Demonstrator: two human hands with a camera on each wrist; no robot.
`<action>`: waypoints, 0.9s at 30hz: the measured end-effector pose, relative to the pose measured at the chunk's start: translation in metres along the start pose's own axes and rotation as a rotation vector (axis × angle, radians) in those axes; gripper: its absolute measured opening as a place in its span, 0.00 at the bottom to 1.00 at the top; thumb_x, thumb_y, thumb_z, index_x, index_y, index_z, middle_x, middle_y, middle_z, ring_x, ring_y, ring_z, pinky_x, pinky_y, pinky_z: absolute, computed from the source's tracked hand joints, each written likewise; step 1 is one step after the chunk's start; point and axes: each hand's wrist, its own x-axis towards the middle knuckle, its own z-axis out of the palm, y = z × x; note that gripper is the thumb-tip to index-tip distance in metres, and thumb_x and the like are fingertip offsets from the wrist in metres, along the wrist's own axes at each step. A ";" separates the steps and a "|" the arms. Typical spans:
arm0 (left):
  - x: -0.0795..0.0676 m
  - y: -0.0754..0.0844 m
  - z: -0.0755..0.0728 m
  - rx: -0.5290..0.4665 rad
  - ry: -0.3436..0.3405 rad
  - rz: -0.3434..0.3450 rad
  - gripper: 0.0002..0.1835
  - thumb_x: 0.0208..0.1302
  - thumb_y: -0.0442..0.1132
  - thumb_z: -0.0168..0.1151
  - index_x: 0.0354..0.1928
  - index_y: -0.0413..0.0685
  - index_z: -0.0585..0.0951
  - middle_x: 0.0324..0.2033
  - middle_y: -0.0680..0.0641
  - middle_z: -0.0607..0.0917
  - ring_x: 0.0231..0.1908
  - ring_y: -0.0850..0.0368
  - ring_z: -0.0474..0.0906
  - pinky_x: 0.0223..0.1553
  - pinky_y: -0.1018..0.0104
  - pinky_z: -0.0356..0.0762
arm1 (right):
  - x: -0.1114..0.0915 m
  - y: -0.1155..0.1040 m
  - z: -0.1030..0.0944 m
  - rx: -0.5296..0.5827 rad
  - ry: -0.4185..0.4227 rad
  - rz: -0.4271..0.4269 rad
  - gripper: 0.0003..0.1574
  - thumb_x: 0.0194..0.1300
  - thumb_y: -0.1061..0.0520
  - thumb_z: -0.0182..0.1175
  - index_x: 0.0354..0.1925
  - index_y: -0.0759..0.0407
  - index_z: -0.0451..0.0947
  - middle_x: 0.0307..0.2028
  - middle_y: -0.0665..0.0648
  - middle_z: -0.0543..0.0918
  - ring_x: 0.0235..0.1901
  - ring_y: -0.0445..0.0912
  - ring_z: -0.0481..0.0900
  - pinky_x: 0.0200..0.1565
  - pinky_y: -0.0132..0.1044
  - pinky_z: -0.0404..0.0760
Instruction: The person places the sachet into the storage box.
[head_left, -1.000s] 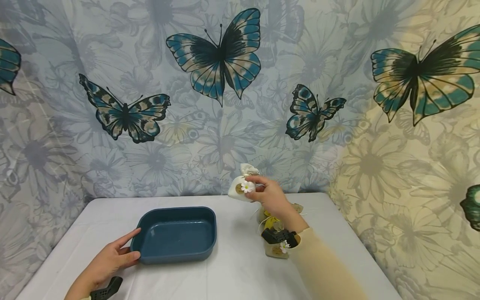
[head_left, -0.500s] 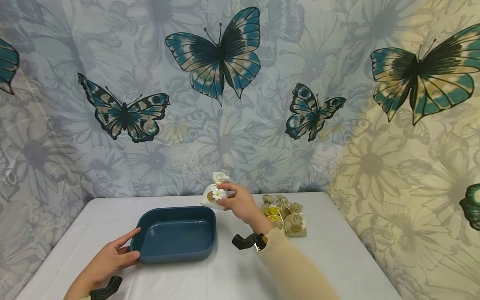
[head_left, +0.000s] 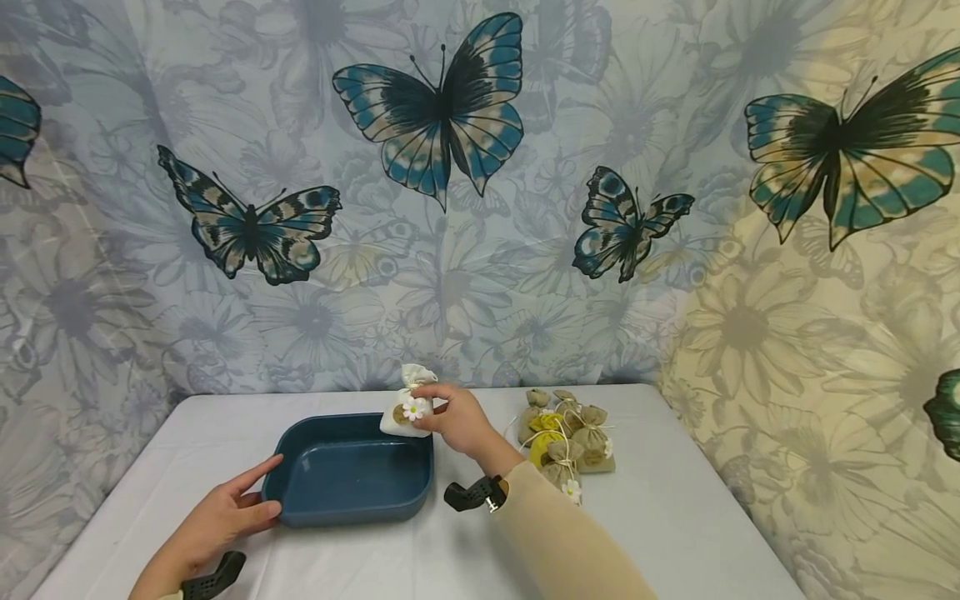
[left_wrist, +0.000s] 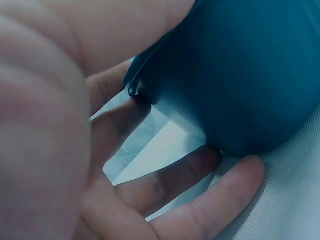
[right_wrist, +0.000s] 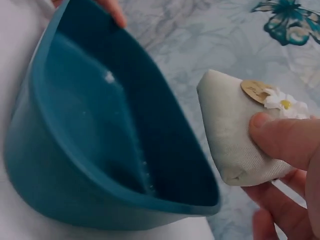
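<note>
A white drawstring pouch with a white flower and a round brown tag is pinched between the thumb and fingers of my right hand. It hangs upright over the back right corner of a blue rectangular dish. In the right wrist view the pouch is apart from the dish's rim. Inside the dish only its bare bottom shows. My left hand rests against the dish's left end. Its fairly straight, spread fingers touch the outer wall in the left wrist view.
Right of the dish, several beige pouches and a yellow pouch lie in a cluster on the white-covered table. Behind the table hangs a butterfly-patterned cloth.
My right hand has carried the white pouch left and down, from beside the dish to over its back right corner. The pouch cluster is now uncovered. The left hand stays put.
</note>
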 end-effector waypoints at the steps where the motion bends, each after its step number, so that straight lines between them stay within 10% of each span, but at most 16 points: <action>1: 0.000 0.000 0.000 0.000 0.003 -0.001 0.44 0.71 0.37 0.63 0.79 0.40 0.48 0.74 0.25 0.37 0.62 0.36 0.69 0.51 0.50 0.80 | 0.000 0.002 0.001 -0.010 0.001 0.002 0.27 0.53 0.61 0.78 0.51 0.44 0.87 0.52 0.46 0.80 0.37 0.44 0.81 0.31 0.37 0.81; 27: 0.001 0.001 0.001 -0.002 0.003 0.003 0.43 0.72 0.36 0.62 0.79 0.40 0.47 0.73 0.24 0.39 0.61 0.38 0.71 0.51 0.51 0.81 | 0.000 0.033 0.022 -0.040 0.020 -0.012 0.21 0.54 0.61 0.77 0.47 0.47 0.88 0.51 0.45 0.82 0.56 0.50 0.77 0.50 0.38 0.80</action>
